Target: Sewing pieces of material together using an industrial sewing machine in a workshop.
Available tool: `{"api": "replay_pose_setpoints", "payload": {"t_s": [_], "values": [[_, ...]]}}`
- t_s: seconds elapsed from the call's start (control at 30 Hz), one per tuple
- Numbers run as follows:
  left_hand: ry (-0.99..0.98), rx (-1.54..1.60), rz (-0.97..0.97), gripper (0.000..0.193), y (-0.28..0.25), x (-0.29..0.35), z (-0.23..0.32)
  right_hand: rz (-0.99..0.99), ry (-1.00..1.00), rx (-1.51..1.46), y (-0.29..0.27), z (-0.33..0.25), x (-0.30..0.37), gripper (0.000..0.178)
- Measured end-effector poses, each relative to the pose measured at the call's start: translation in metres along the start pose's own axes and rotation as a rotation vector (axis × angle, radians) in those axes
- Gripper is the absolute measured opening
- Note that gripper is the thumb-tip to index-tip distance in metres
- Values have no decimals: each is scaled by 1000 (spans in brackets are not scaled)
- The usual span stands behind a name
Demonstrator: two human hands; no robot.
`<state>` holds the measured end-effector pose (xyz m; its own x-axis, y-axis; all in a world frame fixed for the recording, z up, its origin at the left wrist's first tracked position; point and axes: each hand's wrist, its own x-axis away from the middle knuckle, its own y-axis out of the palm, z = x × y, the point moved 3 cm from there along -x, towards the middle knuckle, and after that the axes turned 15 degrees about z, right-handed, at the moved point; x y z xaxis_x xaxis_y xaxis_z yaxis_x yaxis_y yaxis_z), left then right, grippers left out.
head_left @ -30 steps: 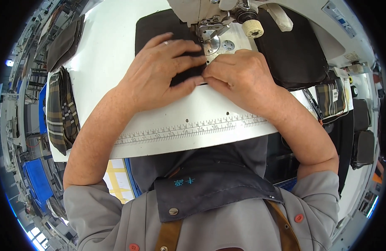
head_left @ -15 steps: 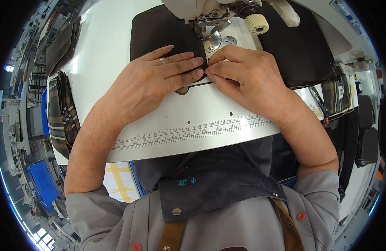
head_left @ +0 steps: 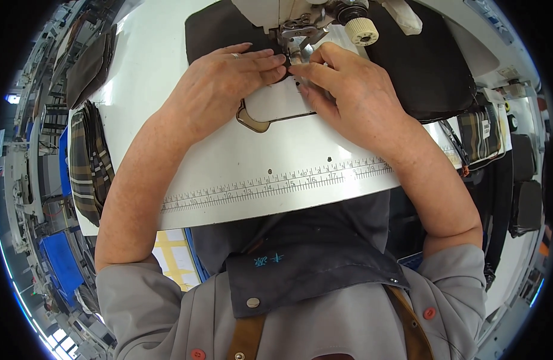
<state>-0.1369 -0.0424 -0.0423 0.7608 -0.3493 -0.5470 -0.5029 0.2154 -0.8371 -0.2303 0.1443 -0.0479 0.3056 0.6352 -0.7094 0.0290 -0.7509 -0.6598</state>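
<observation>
A dark fabric panel (head_left: 219, 33) lies on the white sewing table, its edge under the presser foot of a sewing machine (head_left: 300, 33). My left hand (head_left: 219, 84) rests flat on the panel's near part, fingers stretched out, fingertips close to the foot. A ring is on one finger. Just right of the foot is my right hand (head_left: 354, 90), fingers bent. Its index fingertip touches the panel's near right corner, while the thumb sits lower and apart from it. The needle point is hidden behind the foot and fingers.
Another dark panel stack (head_left: 426, 66) lies right of the machine, with plaid fabric (head_left: 479, 132) and a scissors-like tool (head_left: 455, 144) beside it. Folded plaid pieces (head_left: 87, 162) and dark pieces (head_left: 93, 69) sit at the left. A printed ruler (head_left: 276, 187) runs along the front edge.
Both hands and the panel have moved away from me, toward the presser foot. The right thumb and index finger, together at the panel's edge before, are now apart. More of the table plate shows.
</observation>
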Motion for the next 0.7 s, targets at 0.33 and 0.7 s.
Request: {"api": "replay_pose_setpoints", "payload": {"t_s": [0.33,0.7], "values": [[-87,-60,28,46,10,-6,-5,19,-25,70,2,0,2,23],[-339,-210,-317,40,-8,-42,38,25,-28,41,-1,1,3,22]]}}
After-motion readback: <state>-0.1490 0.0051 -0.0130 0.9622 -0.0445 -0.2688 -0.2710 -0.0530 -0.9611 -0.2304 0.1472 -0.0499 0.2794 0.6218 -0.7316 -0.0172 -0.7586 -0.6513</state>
